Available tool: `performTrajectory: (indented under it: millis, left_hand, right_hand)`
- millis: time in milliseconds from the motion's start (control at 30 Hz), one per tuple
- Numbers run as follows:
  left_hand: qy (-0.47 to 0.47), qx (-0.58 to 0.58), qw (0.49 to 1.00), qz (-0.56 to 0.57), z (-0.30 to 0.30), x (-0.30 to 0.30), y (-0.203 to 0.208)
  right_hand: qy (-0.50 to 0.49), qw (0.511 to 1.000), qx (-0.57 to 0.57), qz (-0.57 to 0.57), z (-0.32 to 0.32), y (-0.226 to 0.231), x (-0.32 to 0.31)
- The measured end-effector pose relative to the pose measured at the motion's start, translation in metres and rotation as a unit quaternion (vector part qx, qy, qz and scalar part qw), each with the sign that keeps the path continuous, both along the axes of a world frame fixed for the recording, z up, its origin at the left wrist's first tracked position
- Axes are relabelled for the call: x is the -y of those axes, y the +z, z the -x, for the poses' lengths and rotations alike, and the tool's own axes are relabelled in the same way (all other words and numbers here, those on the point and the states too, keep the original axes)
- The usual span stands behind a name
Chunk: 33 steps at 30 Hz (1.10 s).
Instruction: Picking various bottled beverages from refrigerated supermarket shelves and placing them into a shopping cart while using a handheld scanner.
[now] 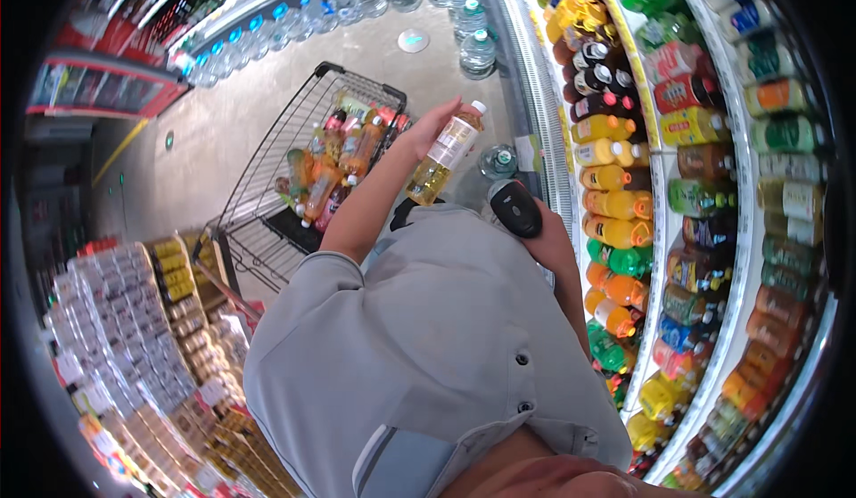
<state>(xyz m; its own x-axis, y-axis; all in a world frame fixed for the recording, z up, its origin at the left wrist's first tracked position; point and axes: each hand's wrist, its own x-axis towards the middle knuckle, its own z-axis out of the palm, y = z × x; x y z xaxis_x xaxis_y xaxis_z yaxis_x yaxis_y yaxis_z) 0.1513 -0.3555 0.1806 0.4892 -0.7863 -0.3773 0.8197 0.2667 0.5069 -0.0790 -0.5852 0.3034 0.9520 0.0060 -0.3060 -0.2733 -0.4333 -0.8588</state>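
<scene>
My left hand (434, 129) is closed round the upper part of a clear plastic drink bottle (432, 179) with pale yellow liquid, a white label and a white cap. The bottle tilts, its cap up and to the right, in front of my chest. In my right hand (551, 238) is a black handheld barcode scanner (517, 211), its rounded head pointing up and left toward the bottle. The two do not touch. Left of my left arm stands a wire shopping cart (259, 164) with several drink bottles (325, 164) heaped in it.
A refrigerated shelf (655, 230) full of bottled drinks runs along my right. Large water jugs (477, 55) stand on the floor ahead, one jug (497, 161) near the scanner. Stacked packaged goods (125, 311) rise at lower left, and a red-framed cooler (107, 92) stands farther left.
</scene>
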Motion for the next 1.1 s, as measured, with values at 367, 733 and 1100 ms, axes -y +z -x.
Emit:
performTrajectory:
  millis: [367, 733, 1100]
  left_hand:
    - [0.304, -0.015, 0.952, 0.028, 0.000, -0.138, -0.002]
    - [0.758, -0.215, 0.534, -0.305, 0.015, -0.266, -0.181]
    - [0.518, -0.258, 0.747, -0.328, 0.025, -0.242, -0.191]
  right_hand:
    - [0.188, 0.982, -0.018, 0.000, -0.098, 0.004, -0.057]
    - [0.263, 0.963, -0.011, 0.065, -0.186, -0.003, -0.092]
    - [0.241, 0.964, -0.008, 0.108, -0.232, -0.004, -0.129]
